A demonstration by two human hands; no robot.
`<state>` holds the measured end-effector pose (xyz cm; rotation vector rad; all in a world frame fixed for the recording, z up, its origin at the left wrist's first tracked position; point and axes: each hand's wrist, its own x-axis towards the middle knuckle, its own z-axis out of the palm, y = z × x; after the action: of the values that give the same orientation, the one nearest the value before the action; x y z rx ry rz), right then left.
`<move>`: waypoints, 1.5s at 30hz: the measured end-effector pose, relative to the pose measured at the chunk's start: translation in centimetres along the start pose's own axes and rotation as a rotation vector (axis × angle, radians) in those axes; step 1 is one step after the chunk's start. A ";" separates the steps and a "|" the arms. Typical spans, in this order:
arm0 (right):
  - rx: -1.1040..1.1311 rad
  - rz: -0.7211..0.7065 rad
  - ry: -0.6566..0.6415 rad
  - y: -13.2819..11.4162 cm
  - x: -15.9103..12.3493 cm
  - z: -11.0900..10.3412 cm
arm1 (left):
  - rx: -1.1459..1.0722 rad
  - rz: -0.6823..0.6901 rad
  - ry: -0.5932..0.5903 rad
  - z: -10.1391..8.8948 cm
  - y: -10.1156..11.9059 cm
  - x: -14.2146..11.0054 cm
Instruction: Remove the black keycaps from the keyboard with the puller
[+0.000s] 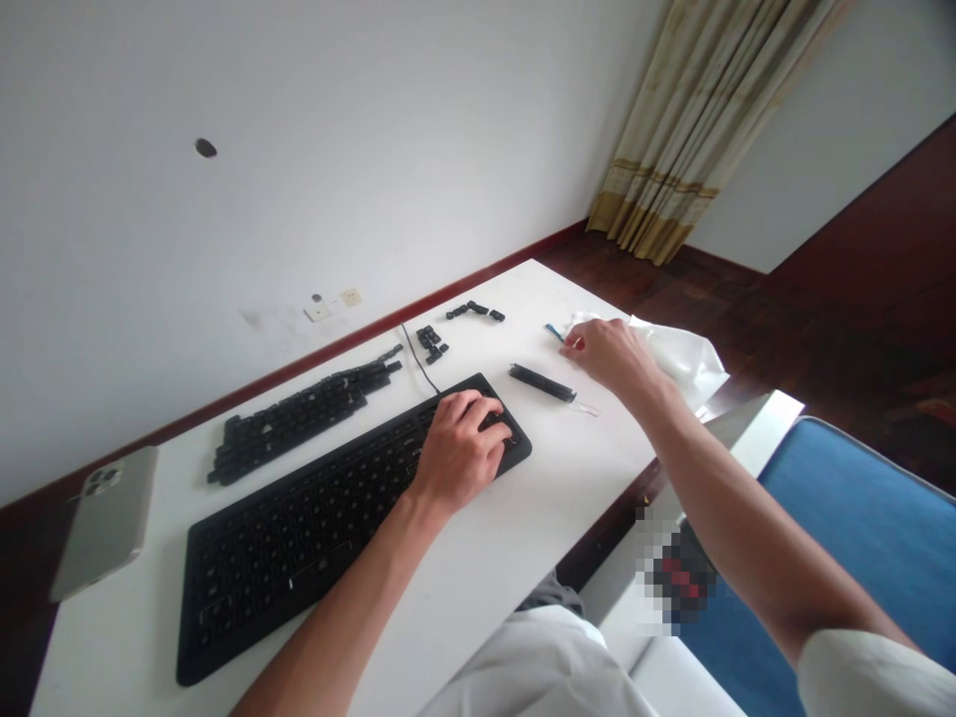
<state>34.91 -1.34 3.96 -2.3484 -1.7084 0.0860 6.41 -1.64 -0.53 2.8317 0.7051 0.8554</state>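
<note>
My left hand (459,448) lies curled over the right end of a black computer keyboard (299,538), its fingers on the keys and hiding some of them. My right hand (604,357) is at the far side of the white desk (523,488), with its fingertips next to a small blue-tipped tool (554,332) and against a crumpled white cloth or plastic sheet (676,358). Whether those fingers pinch anything, I cannot tell. A black tube with a clear tip (543,383) lies between my hands. Several loose black keycaps (299,418) sit in rows beyond the keyboard, with smaller groups (431,344) further along.
A smartphone (105,523) lies at the desk's left edge, and a thin black cable (416,358) runs towards the wall. Wall sockets (350,297) sit above the desk. A blue chair (843,538) stands at right, beside a pixelated patch (676,573).
</note>
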 end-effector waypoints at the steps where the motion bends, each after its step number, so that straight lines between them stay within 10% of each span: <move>1: 0.010 0.002 0.010 0.0 -0.5 0.0 | -0.002 0.000 0.005 0.0 0.0 0.0; 14: 0.208 -0.283 -0.103 -1.4 -3.2 1.9 | -0.043 -0.036 -0.012 -0.2 0.0 0.2; 23: 1.367 -0.278 -0.328 -5.8 0.8 0.5 | -0.040 -0.082 0.000 0.0 -0.2 0.4; 32: 0.670 -0.491 -0.310 -3.1 -6.5 1.1 | -0.016 -0.104 -0.071 0.1 -0.1 0.6; 45: 0.365 -0.546 -0.297 -3.6 -9.2 1.3 | -0.034 -0.091 -0.114 0.0 -0.2 0.5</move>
<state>28.40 -8.78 2.71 -1.6124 -2.1878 0.6147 6.65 -1.24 -0.31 2.7687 0.7886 0.6794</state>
